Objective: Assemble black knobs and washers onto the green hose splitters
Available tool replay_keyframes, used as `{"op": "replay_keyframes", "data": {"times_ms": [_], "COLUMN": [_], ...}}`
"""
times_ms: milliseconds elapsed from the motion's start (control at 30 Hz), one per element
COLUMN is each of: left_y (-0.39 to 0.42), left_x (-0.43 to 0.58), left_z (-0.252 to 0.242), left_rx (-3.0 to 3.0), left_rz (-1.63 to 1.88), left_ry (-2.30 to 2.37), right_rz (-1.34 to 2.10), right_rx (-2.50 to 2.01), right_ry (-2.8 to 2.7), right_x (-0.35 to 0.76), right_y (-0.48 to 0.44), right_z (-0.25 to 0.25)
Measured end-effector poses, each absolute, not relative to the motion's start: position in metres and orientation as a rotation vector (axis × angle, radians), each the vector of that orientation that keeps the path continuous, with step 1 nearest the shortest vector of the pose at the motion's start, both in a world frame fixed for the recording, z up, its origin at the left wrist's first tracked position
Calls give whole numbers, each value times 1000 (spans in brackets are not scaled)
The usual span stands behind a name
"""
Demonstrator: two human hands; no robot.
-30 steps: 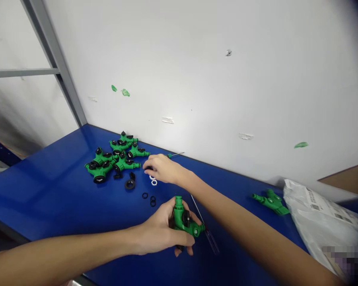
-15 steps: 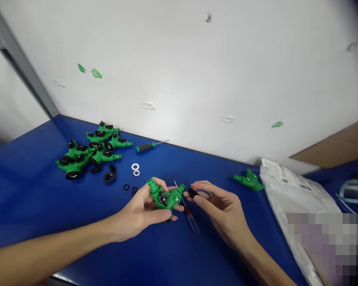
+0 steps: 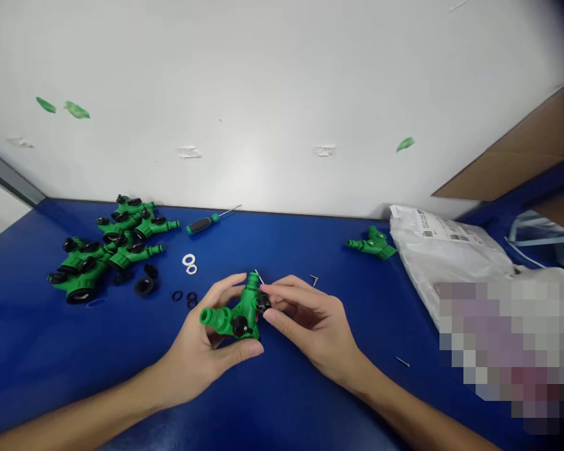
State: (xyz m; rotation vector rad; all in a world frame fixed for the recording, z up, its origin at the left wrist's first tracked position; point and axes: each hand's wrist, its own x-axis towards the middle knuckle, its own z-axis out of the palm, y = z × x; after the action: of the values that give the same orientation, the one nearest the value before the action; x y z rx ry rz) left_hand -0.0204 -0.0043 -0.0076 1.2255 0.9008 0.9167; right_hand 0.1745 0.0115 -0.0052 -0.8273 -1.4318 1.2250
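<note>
My left hand (image 3: 202,341) is closed around a green two-way hose splitter (image 3: 237,313), its two outlets tilted up and to the left. One black knob (image 3: 240,326) sits on the splitter's near branch. With thumb and fingers, my right hand (image 3: 310,313) pinches a second, loose-looking black knob (image 3: 264,303) against the side of the other branch. The thin metal shaft (image 3: 260,277) of a screwdriver shows behind the splitter; its handle is hidden by my hands.
Several green splitters (image 3: 136,250) with black knobs are grouped at left, near black rings (image 3: 145,286) and white washers (image 3: 189,263). A screwdriver (image 3: 204,223) lies by the wall. At right are another splitter (image 3: 372,244), small screws (image 3: 314,280) and a plastic bag (image 3: 408,269).
The splitter has been turned in my left hand. My right hand has brought the black knob from beside the splitter onto its branch. The whole view has shifted.
</note>
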Motion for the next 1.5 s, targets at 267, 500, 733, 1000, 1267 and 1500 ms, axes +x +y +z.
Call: {"op": "replay_keyframes", "data": {"times_ms": [267,500,733,1000,1267,1500], "left_y": [-7,-9,-10,-11,-9,-8], "left_x": [-27,-29,-26,-27,-20,-21], "left_z": [-18,-28,-23,-24,-3,-2], "left_rx": [1816,2016,1926,1893,1576,1372], "left_rz": [887,944,961,979,1071,1075], "left_ry": [981,898,919,869,934,911], "right_rz": [1160,1247,1200,1290,1464,1560], "right_rx": [-912,-972,-936,-940,-962,-988], "right_ry": [-1416,-1351,-1388,-1319,-1153,-1073], "right_x": [171,171,169,170,176,178], "right_y": [8,9,7,9,15,17], "right_z": [-5,-5,-5,-3,-5,-3]}}
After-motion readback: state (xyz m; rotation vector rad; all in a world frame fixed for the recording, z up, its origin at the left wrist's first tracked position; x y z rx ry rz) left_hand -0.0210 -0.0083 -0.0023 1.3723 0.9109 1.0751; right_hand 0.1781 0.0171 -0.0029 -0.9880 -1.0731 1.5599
